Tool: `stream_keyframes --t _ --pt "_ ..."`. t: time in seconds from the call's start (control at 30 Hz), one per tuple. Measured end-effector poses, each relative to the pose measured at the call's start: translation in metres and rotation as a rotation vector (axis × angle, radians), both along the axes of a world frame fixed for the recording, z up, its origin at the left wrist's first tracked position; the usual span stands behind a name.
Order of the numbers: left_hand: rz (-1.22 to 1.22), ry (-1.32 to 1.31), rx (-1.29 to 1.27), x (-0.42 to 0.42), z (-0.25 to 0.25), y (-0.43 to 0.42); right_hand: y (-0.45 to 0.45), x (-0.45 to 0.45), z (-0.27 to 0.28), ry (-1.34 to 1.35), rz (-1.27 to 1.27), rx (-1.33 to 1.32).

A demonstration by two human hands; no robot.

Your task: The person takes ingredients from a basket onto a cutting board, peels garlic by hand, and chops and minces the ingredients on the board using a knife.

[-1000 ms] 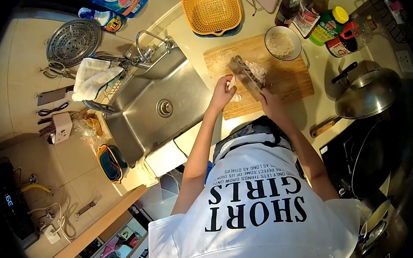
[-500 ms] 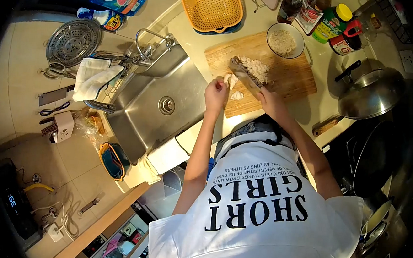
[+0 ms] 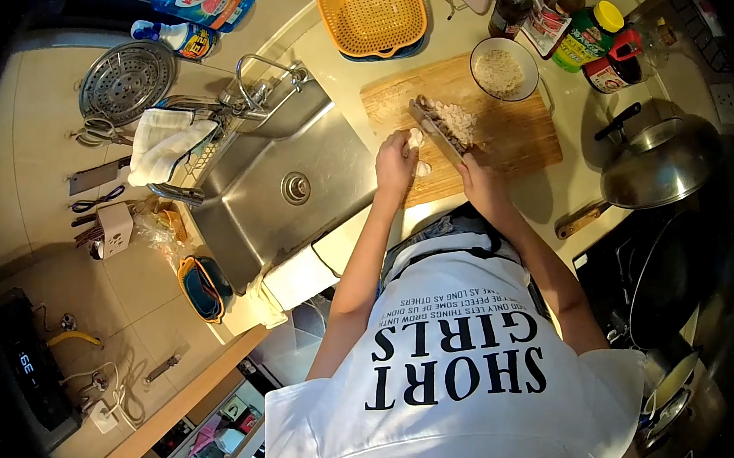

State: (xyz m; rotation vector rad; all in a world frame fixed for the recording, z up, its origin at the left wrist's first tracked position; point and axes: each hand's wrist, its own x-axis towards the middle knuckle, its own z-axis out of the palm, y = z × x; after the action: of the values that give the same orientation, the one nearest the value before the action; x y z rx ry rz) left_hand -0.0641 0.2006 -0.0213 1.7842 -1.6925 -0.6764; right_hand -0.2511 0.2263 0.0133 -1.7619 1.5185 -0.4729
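My right hand (image 3: pixel 482 186) is closed round the handle of a kitchen knife (image 3: pixel 436 130), its blade standing on the wooden cutting board (image 3: pixel 522 142). Against the far side of the blade lies a heap of chopped pale food (image 3: pixel 456 121). Just left of the blade, my left hand (image 3: pixel 395 165) has its fingers bent and closed on a whitish food piece (image 3: pixel 415 137), too small to name. Another white piece (image 3: pixel 423 169) rests on the board between my hands.
A bowl of pale crumbly food (image 3: pixel 499 71) stands at the board's far right corner. The steel sink (image 3: pixel 259 196) is to the left, a yellow basket (image 3: pixel 372 17) behind. On the right sit a lidded pan (image 3: pixel 661 164) and several bottles, including a green jar (image 3: pixel 586 42).
My left hand has moved slightly right, closer to the blade, with the white piece at its fingertips. The knife has turned from tilted flat to more upright.
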Motion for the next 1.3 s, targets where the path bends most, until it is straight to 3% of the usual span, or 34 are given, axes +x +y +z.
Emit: stream_keyframes --t 0.23,0.47,0.53,0.87,1.13,1.3 --pt "-0.080 -0.145 -0.178 0.002 -0.004 0.003 -0.011 0.019 0.003 0.074 0.063 -0.037" --pt "-0.109 -0.198 -0.060 0.000 -0.001 0.002 -0.016 0.025 -0.012 0.188 0.224 -0.037" --pt "-0.095 -0.194 -0.141 0.000 -0.004 0.002 -0.016 0.025 -0.016 0.211 0.228 -0.064" --pt "-0.086 -0.217 -0.055 0.000 -0.002 0.003 -0.057 0.067 -0.036 0.169 0.212 -0.231" --pt "-0.031 -0.117 -0.146 0.001 -0.011 0.005 -0.055 0.033 -0.002 0.045 0.224 -0.035" --pt "-0.023 -0.136 -0.116 0.001 -0.008 0.005 -0.051 0.033 -0.007 0.107 0.274 0.022"
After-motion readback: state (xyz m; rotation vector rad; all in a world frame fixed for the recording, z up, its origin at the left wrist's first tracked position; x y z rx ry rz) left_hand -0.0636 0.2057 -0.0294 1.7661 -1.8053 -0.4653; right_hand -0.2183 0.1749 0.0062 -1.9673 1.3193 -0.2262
